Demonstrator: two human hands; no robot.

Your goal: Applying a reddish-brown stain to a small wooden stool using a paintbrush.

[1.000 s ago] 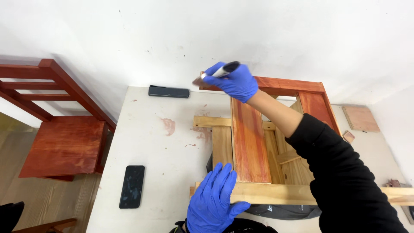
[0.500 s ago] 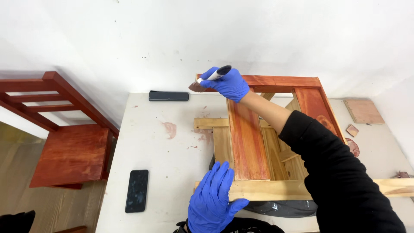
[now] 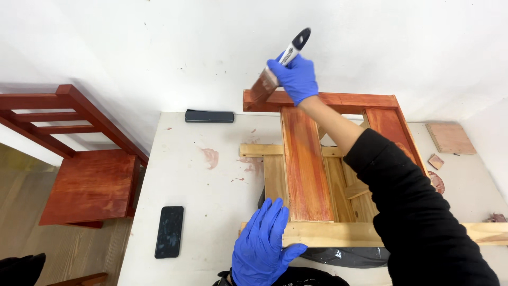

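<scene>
My right hand [image 3: 295, 77], in a blue glove, grips a paintbrush [image 3: 275, 71] whose bristles touch the far left corner of a wooden frame piece [image 3: 304, 164]. The far rail and the middle slat are stained red-brown; the near rail [image 3: 338, 234] is bare pale wood. My left hand [image 3: 264, 243], also gloved in blue, lies flat with fingers spread on the near left corner of that frame, pressing it onto the white table [image 3: 201, 185]. A black sleeve covers my right arm.
A black phone [image 3: 169, 231] lies on the table's left side. A dark flat bar [image 3: 209, 116] sits at the far edge. A red-stained wooden chair [image 3: 84, 175] stands left of the table. Small wood pieces [image 3: 450, 139] lie at the right. Black plastic [image 3: 344, 256] shows under the frame.
The brush has tilted up, handle now pointing away, bristles down on the frame's far left corner. My left hand stays on the near rail. The view has shifted slightly.
</scene>
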